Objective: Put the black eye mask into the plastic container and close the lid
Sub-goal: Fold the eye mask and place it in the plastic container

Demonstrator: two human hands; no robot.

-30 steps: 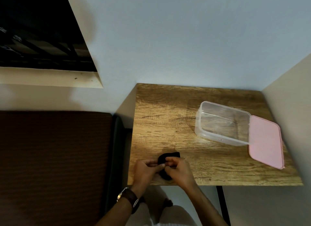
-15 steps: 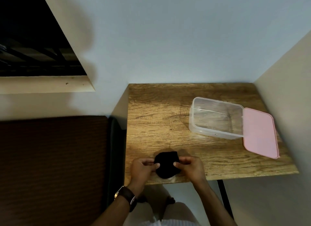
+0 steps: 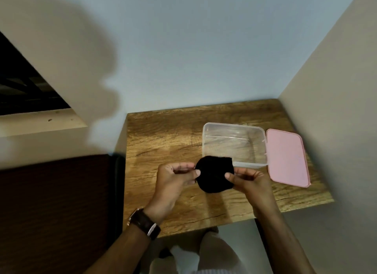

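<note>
The black eye mask (image 3: 214, 173), folded into a rounded dark pad, is held up above the wooden table (image 3: 163, 143). My left hand (image 3: 173, 179) pinches its left edge and my right hand (image 3: 247, 179) pinches its right edge. Just behind the mask stands the clear plastic container (image 3: 234, 145), open and with nothing inside. Its pink lid (image 3: 285, 157) lies flat on the table, hinged along the container's right side. The mask's upper right corner overlaps the container's near rim in view.
The small table sits in a corner, with a pale blue wall behind and a beige wall (image 3: 336, 110) on the right. A dark brown upholstered seat (image 3: 55, 212) stands to the left of the table. A watch (image 3: 144, 222) is on my left wrist.
Both hands have lifted the eye mask off the table's near edge and carried it forward, up to the container's near rim. The camera has moved closer.
</note>
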